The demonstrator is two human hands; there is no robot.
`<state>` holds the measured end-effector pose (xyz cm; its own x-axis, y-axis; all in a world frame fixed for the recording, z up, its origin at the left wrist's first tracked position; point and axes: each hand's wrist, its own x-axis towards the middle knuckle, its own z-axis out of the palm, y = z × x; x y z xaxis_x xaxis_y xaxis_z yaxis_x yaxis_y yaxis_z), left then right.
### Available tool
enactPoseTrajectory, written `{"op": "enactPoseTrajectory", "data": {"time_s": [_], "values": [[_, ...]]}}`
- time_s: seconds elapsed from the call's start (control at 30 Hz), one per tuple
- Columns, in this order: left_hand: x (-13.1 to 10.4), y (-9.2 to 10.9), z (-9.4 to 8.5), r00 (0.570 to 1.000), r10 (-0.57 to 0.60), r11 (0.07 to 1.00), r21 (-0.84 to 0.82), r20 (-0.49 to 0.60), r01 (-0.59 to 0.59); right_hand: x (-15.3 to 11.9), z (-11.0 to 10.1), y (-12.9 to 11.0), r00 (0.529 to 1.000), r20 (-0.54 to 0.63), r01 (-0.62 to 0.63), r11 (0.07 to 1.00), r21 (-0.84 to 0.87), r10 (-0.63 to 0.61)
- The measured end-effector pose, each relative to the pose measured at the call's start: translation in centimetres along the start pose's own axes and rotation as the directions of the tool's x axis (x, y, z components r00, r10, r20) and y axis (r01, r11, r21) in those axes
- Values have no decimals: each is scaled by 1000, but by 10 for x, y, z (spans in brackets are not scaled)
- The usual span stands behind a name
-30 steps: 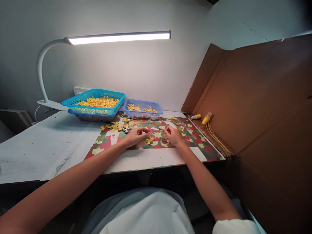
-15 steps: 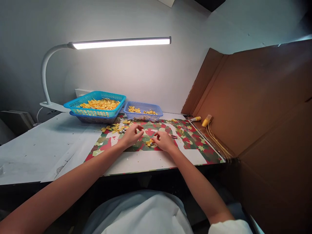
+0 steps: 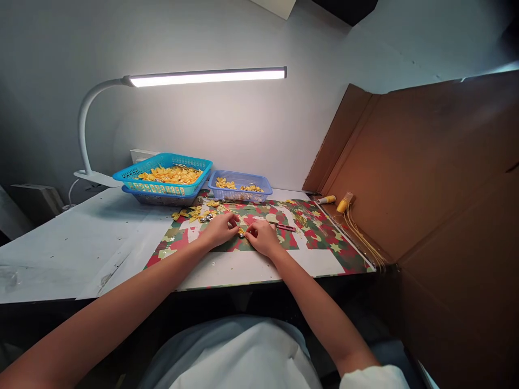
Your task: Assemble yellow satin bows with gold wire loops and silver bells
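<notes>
Over the patterned red and green sheet (image 3: 284,241), my left hand (image 3: 222,228) and my right hand (image 3: 261,236) meet at a small yellow bow with a silvery part (image 3: 242,233). My right fingers are pinched on its right side. My left fingertips are pressed together at its upper left; whether they grip the bow or its thin cord is too small to tell. Several loose yellow bows (image 3: 195,213) and silvery bits (image 3: 207,217) lie just left of my left hand. A pink tool (image 3: 286,228) lies right of my right hand.
A turquoise basket (image 3: 162,186) of yellow pieces sits on a blue one at the back left, beside a purple basket (image 3: 239,195). A lit lamp (image 3: 211,77) hangs above. Cardboard (image 3: 425,173), yellow cords (image 3: 365,243) and a yellow-capped tube (image 3: 326,200) are right.
My right hand has moved left, closing on the bow and drawing it toward my left hand. More of the pink tool shows. The view has shifted slightly.
</notes>
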<state>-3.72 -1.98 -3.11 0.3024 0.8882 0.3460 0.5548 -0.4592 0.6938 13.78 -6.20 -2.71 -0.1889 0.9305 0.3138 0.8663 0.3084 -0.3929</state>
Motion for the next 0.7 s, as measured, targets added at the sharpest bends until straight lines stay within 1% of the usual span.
{"op": "enactPoseTrajectory", "data": {"time_s": [0.07,0.13,0.2,0.23,0.3,0.4,0.43,0.47,0.5,0.53,0.57,0.63,0.7], "values": [[-1,2,0,1000,9,1000,-17,1,-9,0,2,2,999,-2,53,998,-29,-53],[-1,2,-1,1000,13,999,-36,-27,-14,-1,3,4,992,-34,118,990,-78,-121],[0,3,-1,997,7,998,-64,-76,-12,-2,2,7,970,-107,200,968,-154,-217],[1,3,-1,996,5,996,-83,-94,-13,-2,2,8,949,-154,243,950,-198,-275],[1,3,-1,995,18,992,-121,-94,-30,-3,2,10,879,-254,329,899,-290,-403],[1,5,0,994,103,982,-154,-33,-107,-4,3,12,724,-393,419,814,-403,-567],[0,6,0,990,137,978,-156,-21,-139,-5,3,14,676,-435,428,797,-426,-595],[-1,7,0,985,169,973,-154,-19,-170,-5,4,15,640,-468,427,789,-442,-609],[-2,8,0,980,198,969,-146,-24,-199,-5,4,16,618,-493,420,787,-451,-612],[-2,9,0,974,224,965,-132,-36,-227,-6,3,17,611,-507,409,791,-456,-608],[-3,9,0,967,249,961,-114,-49,-253,-6,3,17,615,-510,399,795,-457,-602],[-4,11,-1,952,297,951,-69,-69,-301,-7,2,18,635,-499,395,803,-446,-590],[-5,12,-2,936,343,938,-19,-80,-345,-7,2,17,655,-509,396,828,-398,-558]]}}
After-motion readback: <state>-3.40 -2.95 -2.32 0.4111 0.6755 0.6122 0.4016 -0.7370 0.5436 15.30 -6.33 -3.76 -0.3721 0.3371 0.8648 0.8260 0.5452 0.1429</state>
